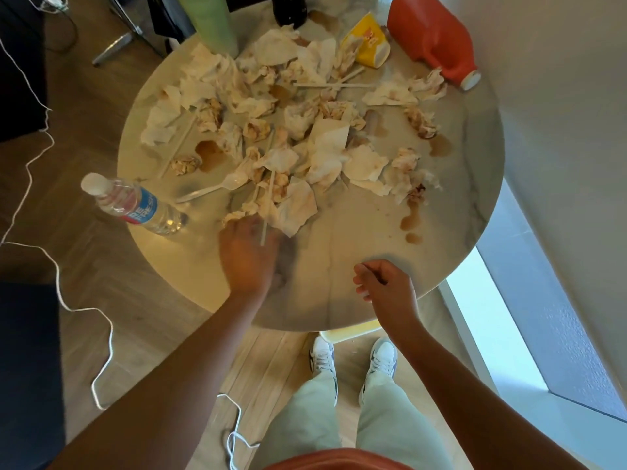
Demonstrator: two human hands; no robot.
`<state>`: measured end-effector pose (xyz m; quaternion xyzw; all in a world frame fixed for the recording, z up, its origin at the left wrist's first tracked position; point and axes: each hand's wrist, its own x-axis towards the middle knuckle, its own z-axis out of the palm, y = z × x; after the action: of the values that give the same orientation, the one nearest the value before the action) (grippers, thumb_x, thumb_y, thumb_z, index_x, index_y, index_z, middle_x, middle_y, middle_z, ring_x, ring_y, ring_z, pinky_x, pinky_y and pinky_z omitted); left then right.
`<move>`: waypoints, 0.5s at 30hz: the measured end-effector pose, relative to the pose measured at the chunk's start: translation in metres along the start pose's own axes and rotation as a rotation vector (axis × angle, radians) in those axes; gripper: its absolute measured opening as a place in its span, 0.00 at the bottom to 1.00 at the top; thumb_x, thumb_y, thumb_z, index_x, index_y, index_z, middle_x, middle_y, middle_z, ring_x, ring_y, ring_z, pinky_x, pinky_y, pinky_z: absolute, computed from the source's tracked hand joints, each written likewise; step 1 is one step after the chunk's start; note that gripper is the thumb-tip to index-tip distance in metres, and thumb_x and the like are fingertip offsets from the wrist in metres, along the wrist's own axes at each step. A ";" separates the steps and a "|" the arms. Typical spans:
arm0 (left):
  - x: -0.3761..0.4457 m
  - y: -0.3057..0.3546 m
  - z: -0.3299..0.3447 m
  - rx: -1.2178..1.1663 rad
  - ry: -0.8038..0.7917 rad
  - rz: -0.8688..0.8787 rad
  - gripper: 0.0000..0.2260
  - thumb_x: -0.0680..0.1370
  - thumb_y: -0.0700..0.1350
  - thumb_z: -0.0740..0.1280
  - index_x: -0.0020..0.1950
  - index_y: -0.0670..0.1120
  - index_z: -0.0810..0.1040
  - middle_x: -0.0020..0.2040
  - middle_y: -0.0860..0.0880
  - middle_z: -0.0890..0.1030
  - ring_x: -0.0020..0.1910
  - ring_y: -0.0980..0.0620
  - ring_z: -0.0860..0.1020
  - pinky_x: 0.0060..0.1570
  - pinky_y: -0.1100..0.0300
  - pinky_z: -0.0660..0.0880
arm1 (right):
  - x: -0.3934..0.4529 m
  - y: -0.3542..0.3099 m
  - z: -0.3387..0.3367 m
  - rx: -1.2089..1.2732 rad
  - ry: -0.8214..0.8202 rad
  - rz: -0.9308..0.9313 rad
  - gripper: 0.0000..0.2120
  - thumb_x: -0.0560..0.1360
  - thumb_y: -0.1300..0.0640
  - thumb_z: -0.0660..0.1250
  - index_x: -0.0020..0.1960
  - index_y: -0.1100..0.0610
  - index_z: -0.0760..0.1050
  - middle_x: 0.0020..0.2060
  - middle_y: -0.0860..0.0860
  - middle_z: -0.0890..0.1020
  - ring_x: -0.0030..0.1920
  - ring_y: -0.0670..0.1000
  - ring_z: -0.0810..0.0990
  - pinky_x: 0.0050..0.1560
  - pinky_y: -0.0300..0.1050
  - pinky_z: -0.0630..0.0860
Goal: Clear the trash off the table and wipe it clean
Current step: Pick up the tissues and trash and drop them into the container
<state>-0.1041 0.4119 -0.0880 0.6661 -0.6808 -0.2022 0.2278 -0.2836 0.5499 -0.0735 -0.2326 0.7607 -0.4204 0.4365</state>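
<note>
A round marble tabletop (356, 266) is strewn with crumpled, brown-stained napkins (298, 137) across its far and middle parts, with several brown spill puddles (210, 152) among and beside them. The left hand (249, 256), blurred, reaches over the near edge with its fingers at the nearest napkin and at a white straw (266, 212); whether it is grasping anything I cannot tell. That straw's long axis runs nearly straight toward and away from the person, its near end by the left hand's fingers. The right hand (385, 284) hovers over the near right part of the tabletop, fingers curled loosely inward, holding nothing visible.

A clear water bottle (134, 203) lies on its side at the left edge, its long axis slanting, white cap pointing out past the rim to the far left. A white plastic spoon (213, 188) lies just beside it, bowl toward the right. At the far right an orange jug (434, 39) lies tipped, its white cap pointing toward the near right. Beside it a yellow paper cup (368, 40) lies on its side, mouth toward the near right.
</note>
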 end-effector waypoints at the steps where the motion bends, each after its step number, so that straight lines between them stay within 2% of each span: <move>1: 0.004 0.014 0.006 0.080 -0.046 0.117 0.17 0.72 0.55 0.66 0.55 0.47 0.80 0.49 0.46 0.79 0.51 0.45 0.74 0.51 0.52 0.73 | 0.000 0.000 -0.001 0.001 0.007 0.000 0.05 0.76 0.54 0.68 0.42 0.53 0.80 0.34 0.49 0.84 0.32 0.44 0.81 0.44 0.46 0.79; 3: 0.015 0.032 0.017 0.259 -0.106 0.256 0.19 0.73 0.56 0.67 0.60 0.48 0.78 0.54 0.46 0.78 0.54 0.43 0.73 0.53 0.50 0.72 | -0.001 0.000 -0.001 0.007 0.017 0.006 0.05 0.76 0.55 0.69 0.42 0.53 0.80 0.34 0.49 0.84 0.32 0.44 0.81 0.43 0.46 0.79; 5: 0.024 0.040 0.028 0.432 -0.195 0.275 0.17 0.76 0.54 0.64 0.61 0.48 0.77 0.57 0.46 0.77 0.58 0.42 0.71 0.55 0.47 0.69 | -0.001 0.001 -0.001 0.012 0.023 0.012 0.05 0.76 0.55 0.69 0.42 0.53 0.80 0.34 0.49 0.84 0.33 0.44 0.81 0.42 0.44 0.79; 7: 0.028 0.042 0.034 0.505 -0.237 0.251 0.14 0.78 0.49 0.61 0.60 0.48 0.78 0.58 0.47 0.77 0.60 0.42 0.71 0.57 0.48 0.66 | -0.002 0.001 -0.001 0.024 0.025 0.016 0.05 0.76 0.55 0.69 0.42 0.53 0.80 0.34 0.49 0.84 0.33 0.44 0.81 0.41 0.42 0.78; 11: 0.022 0.047 0.034 0.384 -0.230 0.290 0.10 0.78 0.45 0.62 0.54 0.48 0.81 0.54 0.48 0.79 0.58 0.43 0.73 0.53 0.50 0.66 | 0.000 0.001 -0.003 0.045 0.022 0.033 0.05 0.76 0.55 0.68 0.43 0.54 0.80 0.34 0.51 0.84 0.33 0.45 0.81 0.41 0.43 0.78; 15: 0.000 0.060 0.029 0.111 -0.256 0.441 0.04 0.73 0.40 0.68 0.45 0.46 0.81 0.42 0.48 0.80 0.45 0.44 0.76 0.42 0.53 0.71 | 0.006 -0.007 -0.003 0.163 -0.017 0.109 0.06 0.77 0.54 0.67 0.46 0.57 0.79 0.36 0.53 0.84 0.35 0.49 0.81 0.40 0.46 0.77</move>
<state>-0.1702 0.4129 -0.0768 0.4820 -0.8429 -0.1929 0.1414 -0.2896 0.5434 -0.0693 -0.1581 0.7316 -0.4546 0.4828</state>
